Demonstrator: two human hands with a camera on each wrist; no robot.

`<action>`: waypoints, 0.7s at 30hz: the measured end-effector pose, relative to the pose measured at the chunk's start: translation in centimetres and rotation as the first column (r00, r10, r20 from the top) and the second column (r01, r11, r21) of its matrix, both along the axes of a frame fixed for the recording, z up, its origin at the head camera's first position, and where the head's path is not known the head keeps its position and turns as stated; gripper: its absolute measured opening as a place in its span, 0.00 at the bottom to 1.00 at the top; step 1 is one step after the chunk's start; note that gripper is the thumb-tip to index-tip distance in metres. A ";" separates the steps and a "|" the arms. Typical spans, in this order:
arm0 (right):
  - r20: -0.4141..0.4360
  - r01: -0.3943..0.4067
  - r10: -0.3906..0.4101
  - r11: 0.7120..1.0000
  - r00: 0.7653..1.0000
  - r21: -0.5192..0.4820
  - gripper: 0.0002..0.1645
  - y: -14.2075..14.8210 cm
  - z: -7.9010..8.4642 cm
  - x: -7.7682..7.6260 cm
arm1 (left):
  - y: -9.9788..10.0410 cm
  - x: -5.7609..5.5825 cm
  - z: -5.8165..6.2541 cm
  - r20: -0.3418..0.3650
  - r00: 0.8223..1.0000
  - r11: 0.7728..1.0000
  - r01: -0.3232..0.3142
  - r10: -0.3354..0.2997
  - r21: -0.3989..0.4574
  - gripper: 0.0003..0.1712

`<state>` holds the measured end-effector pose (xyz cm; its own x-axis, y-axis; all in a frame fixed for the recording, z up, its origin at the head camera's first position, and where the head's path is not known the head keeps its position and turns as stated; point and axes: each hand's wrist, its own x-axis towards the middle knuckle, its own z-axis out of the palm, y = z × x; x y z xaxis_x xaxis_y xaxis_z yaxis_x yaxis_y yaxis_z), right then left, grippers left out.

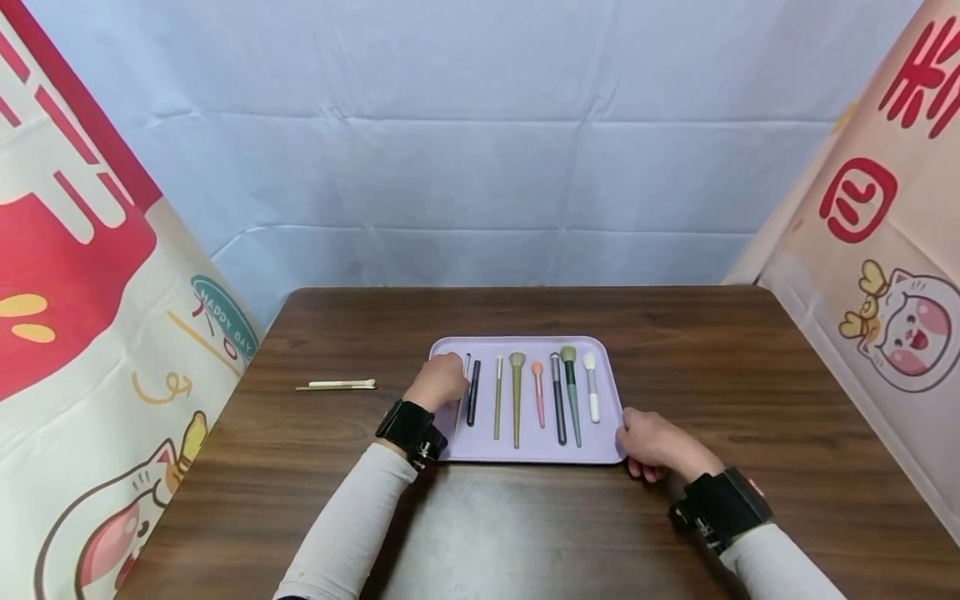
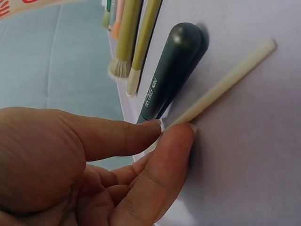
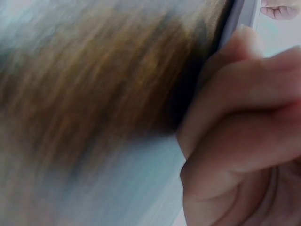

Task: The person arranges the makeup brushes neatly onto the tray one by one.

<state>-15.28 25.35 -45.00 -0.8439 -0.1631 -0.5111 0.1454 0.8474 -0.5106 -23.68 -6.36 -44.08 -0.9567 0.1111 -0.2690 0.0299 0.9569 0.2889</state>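
Note:
My left hand [image 1: 441,382] is over the left side of a lilac tray [image 1: 525,456]. In the left wrist view, its thumb and forefinger pinch a slim makeup brush with a white handle [image 2: 230,80]; the fingers hide its head. Beside that lies a black-handled brush [image 2: 171,70]. At the tray's front right corner, my right hand [image 1: 660,442] grips the rim with curled fingers. Several makeup brushes lie side by side across the tray, among them an olive one [image 1: 517,400], a pink one [image 1: 539,396], a green one [image 1: 572,396] and a white one [image 1: 592,387].
Two thin pale brushes [image 1: 341,385] lie on the brown wooden table [image 1: 525,533], left of the tray. A light blue cloth [image 1: 480,167] hangs behind the table, with printed cloths [image 1: 885,350] at both sides.

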 end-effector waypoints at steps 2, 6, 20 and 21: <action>-0.007 -0.006 0.006 1.000 1.000 -0.004 0.07 0.0 0.1 0.0 | 0.0 0.0 0.1 -0.008 1.000 1.000 0.014 -0.014 -0.009 0.08; -0.005 -0.005 0.005 1.000 1.000 -0.005 0.07 0.0 0.1 0.1 | -0.3 0.0 0.1 -0.010 1.000 1.000 0.016 -0.016 0.000 0.09; -0.013 -0.013 0.013 1.000 1.000 -0.005 0.07 -0.1 0.1 0.1 | -2.7 0.7 1.5 -0.151 0.988 0.999 0.022 -0.016 0.040 0.09; -0.015 -0.013 0.013 1.000 1.000 -0.006 0.07 -0.1 0.2 0.1 | -2.9 0.7 1.6 -0.145 0.989 0.999 0.017 -0.011 0.039 0.10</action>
